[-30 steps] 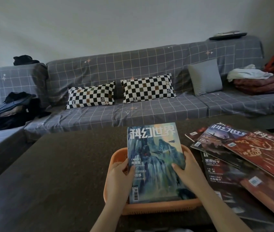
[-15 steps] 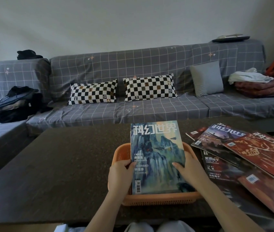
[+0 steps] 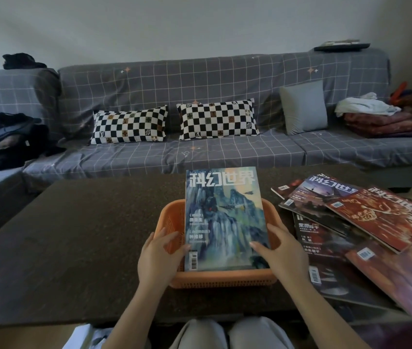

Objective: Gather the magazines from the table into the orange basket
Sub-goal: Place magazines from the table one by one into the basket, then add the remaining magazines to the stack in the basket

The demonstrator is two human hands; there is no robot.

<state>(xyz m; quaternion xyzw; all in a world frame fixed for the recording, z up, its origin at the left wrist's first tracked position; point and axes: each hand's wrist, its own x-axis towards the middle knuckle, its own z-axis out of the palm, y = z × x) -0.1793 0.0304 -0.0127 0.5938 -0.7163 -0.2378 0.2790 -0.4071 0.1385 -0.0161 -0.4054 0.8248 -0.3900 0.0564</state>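
Note:
A blue-green magazine (image 3: pixel 225 217) stands tilted in the orange basket (image 3: pixel 225 278), its top end jutting past the far rim. My left hand (image 3: pixel 159 258) is at its lower left edge, thumb tip touching the edge and fingers loose over the basket's inside. My right hand (image 3: pixel 283 253) holds the lower right edge, thumb lying on the cover. To the right of the basket, several more magazines (image 3: pixel 381 217) lie fanned and overlapping on the dark table (image 3: pixel 74 235).
A grey checked sofa (image 3: pixel 225 157) runs behind the table with two chequered pillows (image 3: pixel 217 119) and a grey cushion (image 3: pixel 303 107). Dark bags (image 3: pixel 6 139) sit at its left end and folded blankets (image 3: pixel 381 119) at its right. My knees show below the table's near edge.
The magazine has sunk a little deeper into the basket. My left thumb has slid off the cover to its edge. The view has pulled back, showing my knees.

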